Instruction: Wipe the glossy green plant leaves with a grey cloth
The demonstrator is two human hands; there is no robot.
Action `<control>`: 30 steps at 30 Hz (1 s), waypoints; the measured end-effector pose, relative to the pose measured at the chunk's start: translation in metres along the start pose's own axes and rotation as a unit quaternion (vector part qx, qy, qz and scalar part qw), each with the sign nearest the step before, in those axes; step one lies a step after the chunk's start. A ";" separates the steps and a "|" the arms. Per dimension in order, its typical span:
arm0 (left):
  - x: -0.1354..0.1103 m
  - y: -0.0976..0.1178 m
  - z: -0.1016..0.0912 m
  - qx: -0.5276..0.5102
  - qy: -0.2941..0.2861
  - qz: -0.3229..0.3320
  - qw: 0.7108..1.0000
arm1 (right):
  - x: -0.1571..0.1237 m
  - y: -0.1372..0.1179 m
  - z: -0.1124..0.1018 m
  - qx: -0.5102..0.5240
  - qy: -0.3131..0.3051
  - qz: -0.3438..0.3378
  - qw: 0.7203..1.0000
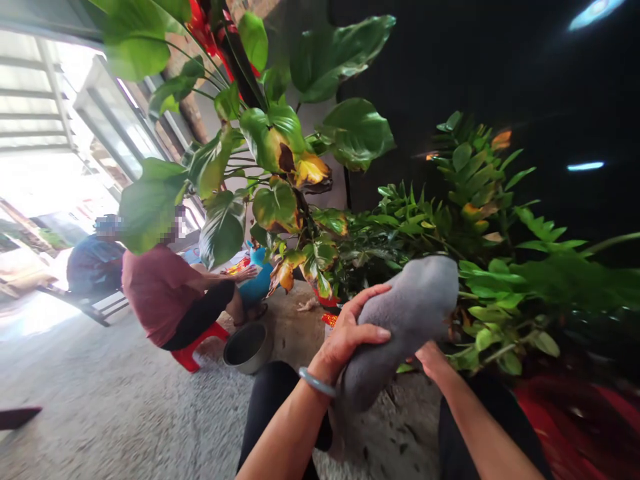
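My left hand (353, 327), with a pale bangle at the wrist, grips a soft grey fuzzy thing (415, 300). It is long and rounded, held tilted above my lap, and its kind I cannot make out. Thumb and fingers of that hand press on its near side. Behind its lower right edge is my right hand (434, 360), whose fingers are mostly hidden by it. Whether that hand grips it does not show. Green leafy plants (480, 193) stand right behind the grey thing.
A tall plant with large, partly yellowed leaves (270, 140) rises ahead. To the left, a person in a reddish shirt (160, 293) sits on a red stool (200, 343) beside a dark basin (249, 350). Another person (95, 263) sits farther back. Something red (575, 427) lies at my lower right.
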State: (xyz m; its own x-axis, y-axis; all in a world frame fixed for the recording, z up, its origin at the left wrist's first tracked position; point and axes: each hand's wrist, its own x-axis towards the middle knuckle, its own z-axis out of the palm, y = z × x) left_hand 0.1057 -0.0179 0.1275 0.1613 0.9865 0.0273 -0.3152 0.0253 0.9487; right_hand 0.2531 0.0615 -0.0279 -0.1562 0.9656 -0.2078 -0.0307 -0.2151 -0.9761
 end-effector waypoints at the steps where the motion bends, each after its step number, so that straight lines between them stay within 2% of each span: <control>1: 0.006 -0.003 0.000 0.000 0.007 0.009 1.000 | 0.000 -0.004 0.000 0.002 -0.004 0.020 1.000; 3: 0.013 -0.017 -0.004 0.033 0.043 0.003 0.999 | 0.000 -0.010 0.000 0.006 -0.008 0.048 0.999; 6: 0.004 -0.041 -0.017 0.123 0.094 -0.070 0.985 | -0.003 -0.016 -0.001 0.027 -0.010 0.065 0.997; 8: -0.010 -0.047 -0.026 0.146 0.086 -0.137 0.976 | -0.006 -0.017 -0.002 0.046 -0.015 0.065 0.997; 11: -0.028 -0.036 -0.038 0.125 0.042 -0.188 0.973 | -0.011 -0.020 -0.003 0.086 -0.029 0.053 0.994; 15: -0.034 -0.018 -0.049 0.078 0.044 -0.147 0.985 | -0.015 -0.031 0.000 0.160 -0.036 0.022 0.986; 18: -0.034 -0.017 -0.055 0.068 0.067 -0.126 0.987 | -0.015 -0.040 0.002 0.206 -0.028 0.008 0.978; 22: -0.037 -0.012 -0.057 0.091 0.065 -0.123 0.986 | -0.015 -0.043 0.003 0.227 -0.010 0.004 0.974; 27: -0.016 0.020 -0.045 0.040 0.112 0.007 0.993 | -0.011 -0.041 0.004 0.196 0.066 -0.024 0.978; 30: 0.000 0.022 -0.035 0.018 0.133 0.048 0.990 | -0.009 -0.042 0.006 0.167 0.095 -0.045 0.980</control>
State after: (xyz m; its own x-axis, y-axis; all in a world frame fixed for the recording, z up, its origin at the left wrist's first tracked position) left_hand 0.0660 -0.0120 0.1368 -0.1215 0.9918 0.0386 -0.2835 -0.0719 0.9563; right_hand 0.2501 0.0607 0.0156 0.0471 0.9858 -0.1615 -0.3625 -0.1338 -0.9223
